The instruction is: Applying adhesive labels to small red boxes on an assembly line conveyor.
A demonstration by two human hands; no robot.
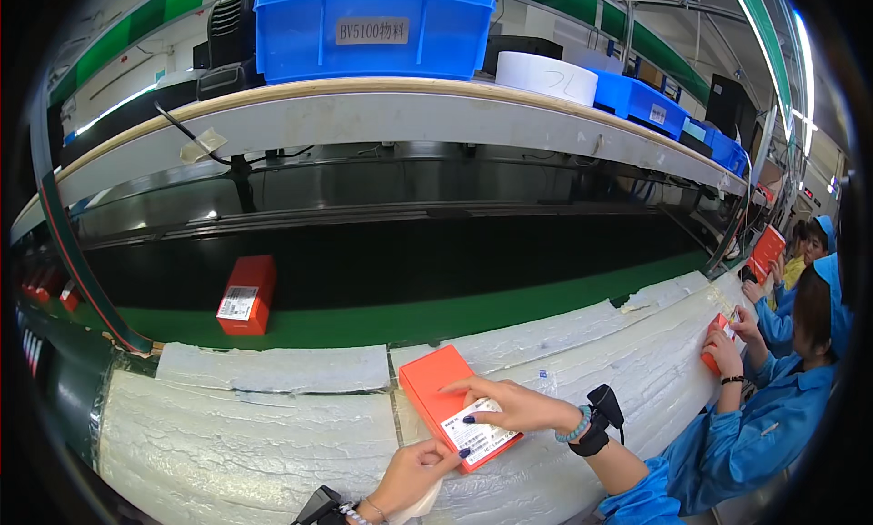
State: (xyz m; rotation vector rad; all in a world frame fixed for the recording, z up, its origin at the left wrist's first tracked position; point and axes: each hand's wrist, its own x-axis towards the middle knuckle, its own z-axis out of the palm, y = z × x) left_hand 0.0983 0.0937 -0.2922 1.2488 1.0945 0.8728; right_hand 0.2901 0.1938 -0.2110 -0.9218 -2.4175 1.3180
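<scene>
An orange-red box (430, 378) lies at a slant on the padded bench in front of me. A white printed label (479, 439) covers its near end. My left hand (411, 475) is closed at the box's near left corner, with a fingertip on the label's edge. Its other fingers are partly hidden, and a pale scrap (420, 507) shows beneath the palm. From the right, my right hand (514, 405) reaches across the box with fingers stretched apart. One dark-nailed fingertip touches the label, while another finger extends over the bare red top.
Beyond the bench runs a green conveyor belt (382, 318), carrying another labelled red box (248, 289). Overhead, a shelf (391, 107) holds a blue bin (373, 34) and a white roll (546, 75). Co-workers in blue (755, 425) handle red boxes at the right.
</scene>
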